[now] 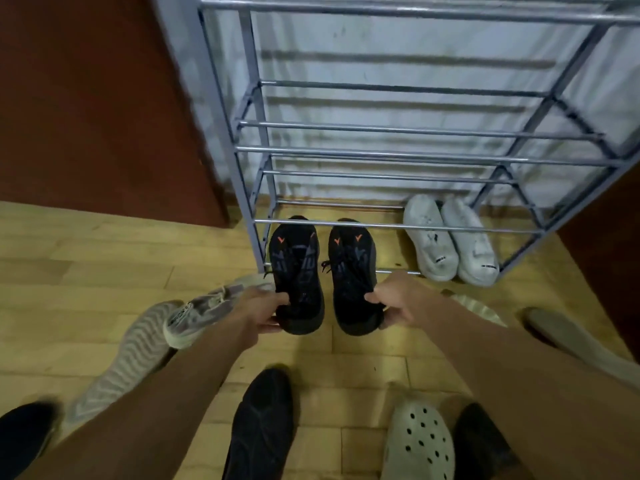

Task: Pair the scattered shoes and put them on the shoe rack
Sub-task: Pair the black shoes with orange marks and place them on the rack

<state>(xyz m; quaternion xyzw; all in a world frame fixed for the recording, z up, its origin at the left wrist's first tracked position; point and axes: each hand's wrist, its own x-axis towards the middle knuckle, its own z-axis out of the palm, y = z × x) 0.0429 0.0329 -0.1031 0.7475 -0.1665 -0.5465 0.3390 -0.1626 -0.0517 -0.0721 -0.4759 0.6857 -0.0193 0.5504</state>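
Left hand [265, 311] grips the heel of the left black sneaker [298, 271], right hand [398, 303] the heel of the right black sneaker [353, 275]; both shoes lie side by side, long axes parallel, toes pointing away under the shoe rack [398, 152] bottom rails. Bottom tier, right side: white sneaker pair [450, 237], toes toward the camera. Both arms reach forward, fingers closed on the heels.

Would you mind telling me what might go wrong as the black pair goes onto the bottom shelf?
1. The shelf is only thin bars; a black sneaker could tip or slip between them once released.
2. Each hand, left and right, pinches just a heel, so a shoe might twist loose.
3. The black shoe and perforated clog lie on the floor near the person, a possible tripping hazard.
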